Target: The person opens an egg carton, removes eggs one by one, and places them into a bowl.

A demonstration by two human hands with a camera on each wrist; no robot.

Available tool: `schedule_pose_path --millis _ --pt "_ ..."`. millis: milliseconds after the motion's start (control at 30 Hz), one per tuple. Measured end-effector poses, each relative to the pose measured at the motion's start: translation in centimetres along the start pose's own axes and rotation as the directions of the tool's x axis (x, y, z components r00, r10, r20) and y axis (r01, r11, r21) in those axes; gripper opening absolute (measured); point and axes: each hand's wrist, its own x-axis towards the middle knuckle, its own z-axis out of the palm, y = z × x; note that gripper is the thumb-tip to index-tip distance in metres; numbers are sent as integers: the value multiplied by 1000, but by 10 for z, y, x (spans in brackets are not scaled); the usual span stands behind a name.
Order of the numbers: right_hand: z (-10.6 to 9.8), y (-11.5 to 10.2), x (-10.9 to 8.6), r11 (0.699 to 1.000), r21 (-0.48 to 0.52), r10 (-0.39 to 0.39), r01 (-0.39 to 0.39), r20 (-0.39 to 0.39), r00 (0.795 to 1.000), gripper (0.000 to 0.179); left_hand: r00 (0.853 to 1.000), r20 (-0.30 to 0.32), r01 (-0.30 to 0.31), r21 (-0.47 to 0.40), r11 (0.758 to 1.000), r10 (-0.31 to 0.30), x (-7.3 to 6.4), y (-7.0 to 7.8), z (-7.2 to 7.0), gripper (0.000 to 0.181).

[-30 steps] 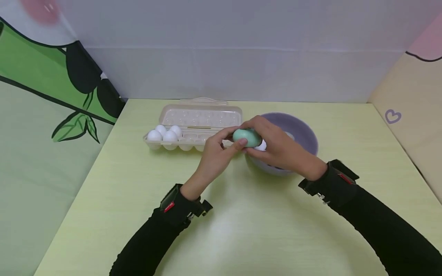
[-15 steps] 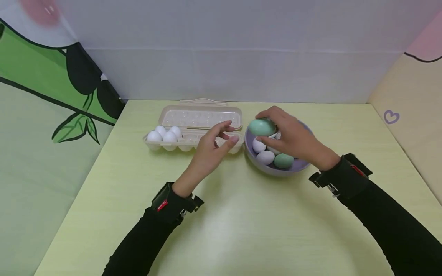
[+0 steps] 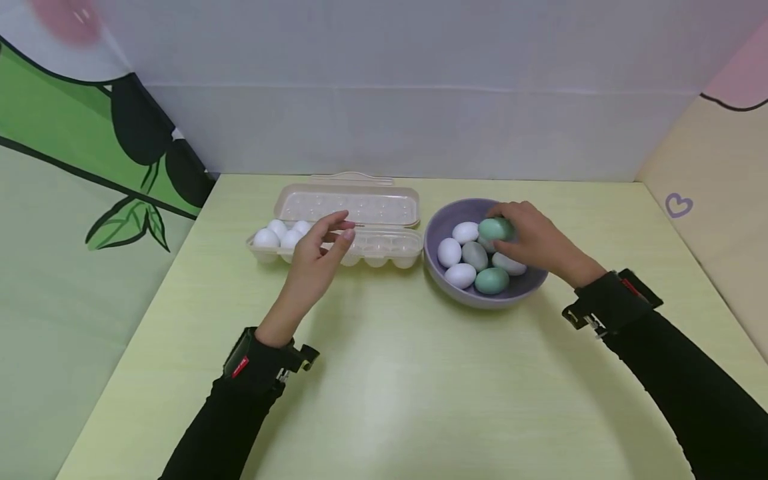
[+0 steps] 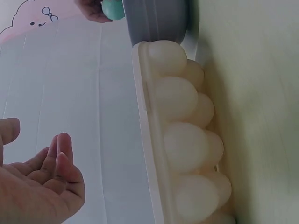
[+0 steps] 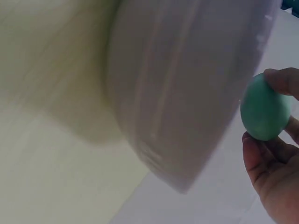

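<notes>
My right hand [image 3: 536, 241] pinches a green egg [image 3: 496, 229] over the purple bowl [image 3: 441, 279]; in the right wrist view that green egg [image 5: 265, 108] sits between thumb and fingertips, above the bowl's rim. Inside the bowl lie several eggs, among them a white egg [image 3: 449, 253], a grey egg [image 3: 475, 255] and another green egg [image 3: 491, 281]. My left hand [image 3: 307, 270] holds nothing, its fingers relaxed, in front of the egg carton [image 3: 384, 245]. Several white eggs [image 3: 266, 238] fill the carton's left end, partly hidden by this hand.
The carton's lid [image 3: 351, 204] lies folded back toward the rear wall [image 3: 384, 130]. Carton and bowl stand side by side on the pale yellow table [image 3: 390, 373], near its back edge. A side panel [image 3: 714, 200] rises at the right.
Both hands held the green egg near the carton at first. My left hand has let go and drawn back left. My right hand has carried the egg right, over the bowl.
</notes>
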Motion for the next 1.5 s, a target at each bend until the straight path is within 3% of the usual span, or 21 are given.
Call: schedule_pose_path --millis 200,600,800,1333,1500 --pt "16 12 -2 999 -28 36 -35 37 999 35 999 -50 19 -3 1000 -19 -3 -4 -12 34" --pt "24 16 -4 993 -68 98 -92 92 991 41 997 -65 31 -6 1000 -31 -4 -11 -18 33" --pt "31 20 -3 984 -114 146 -137 76 986 46 997 -63 37 -12 999 -37 -7 -15 -19 33" --pt "42 13 0 958 -262 149 -115 114 982 36 995 -93 27 -14 1000 -28 -7 -22 -23 32" --pt "45 16 0 956 -266 159 -125 113 981 37 993 -116 21 -8 1000 -22 -7 -23 -26 30"
